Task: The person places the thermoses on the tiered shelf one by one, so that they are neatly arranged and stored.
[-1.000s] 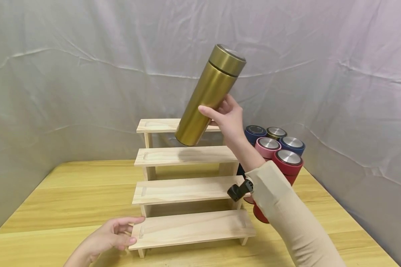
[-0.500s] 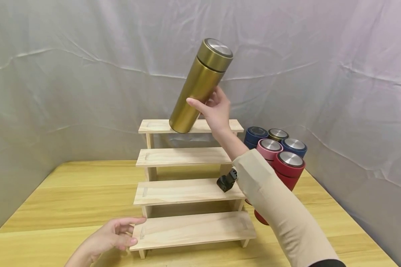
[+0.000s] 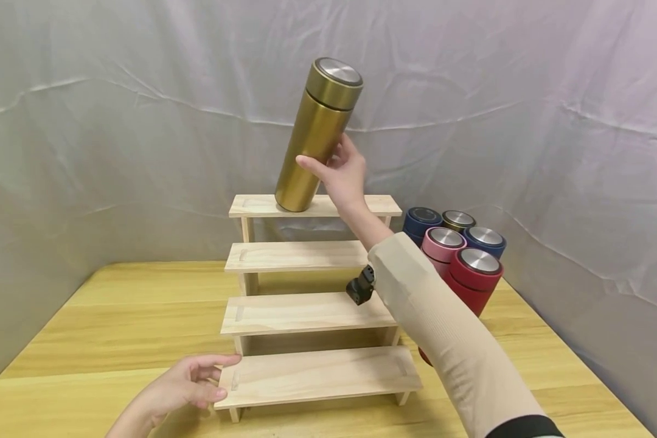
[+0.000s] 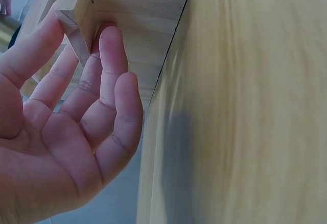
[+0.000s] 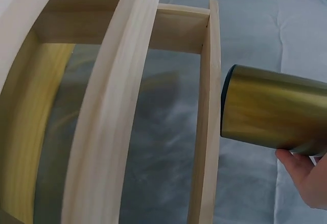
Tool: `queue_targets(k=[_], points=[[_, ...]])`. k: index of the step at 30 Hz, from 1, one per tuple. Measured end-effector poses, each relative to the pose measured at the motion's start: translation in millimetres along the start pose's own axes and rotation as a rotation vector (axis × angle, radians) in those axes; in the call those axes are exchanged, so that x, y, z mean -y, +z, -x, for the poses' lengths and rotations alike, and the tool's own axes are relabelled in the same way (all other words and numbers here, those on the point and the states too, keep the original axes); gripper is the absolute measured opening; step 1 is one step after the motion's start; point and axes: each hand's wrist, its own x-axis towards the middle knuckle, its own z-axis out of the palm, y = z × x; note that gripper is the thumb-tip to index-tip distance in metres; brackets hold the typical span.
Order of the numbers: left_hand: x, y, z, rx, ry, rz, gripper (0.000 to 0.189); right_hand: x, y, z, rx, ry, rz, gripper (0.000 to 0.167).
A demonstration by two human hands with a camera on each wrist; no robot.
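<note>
My right hand (image 3: 346,177) grips a gold thermos bottle (image 3: 313,131) around its lower half, thumb toward me. The bottle leans, its silver-topped lid to the right, and its base is right at the top board of a four-tier wooden display stand (image 3: 306,255). In the right wrist view the bottle's dark base rim (image 5: 226,101) sits close against that board's surface. My left hand (image 3: 180,389) holds the left end of the lowest board (image 3: 317,377), with index finger and thumb at its corners. From below, the left wrist view shows curled fingers (image 4: 113,55) under the board end.
Right of the stand several upright bottles crowd together: red (image 3: 475,274), pink (image 3: 442,246), two blue (image 3: 484,240) and a dark gold-rimmed one (image 3: 458,219). My right forearm crosses before them. A grey cloth (image 3: 142,152) hangs behind the wooden table (image 3: 115,322).
My right hand has carried the gold bottle left and turned it more upright, its base coming to the top board. The left hand stays at the lowest board.
</note>
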Motion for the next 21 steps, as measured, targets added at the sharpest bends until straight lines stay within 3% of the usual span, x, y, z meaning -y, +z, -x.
queue_targets(k=[9, 14, 21], points=[[-0.3, 1.5, -0.4, 0.007, 0.015, 0.002, 0.049, 3, 9, -8.7, 0.009, 0.07, 0.001, 0.071], [-0.9, 0.9, 0.2, 0.003, 0.008, -0.003, 0.049, 1, 12, -10.4, -0.006, 0.085, 0.004, 0.068], [-2.4, 1.1, 1.7, 0.001, -0.007, -0.009, 0.05, -2, 15, -12.6, 0.042, 0.059, -0.008, 0.065]])
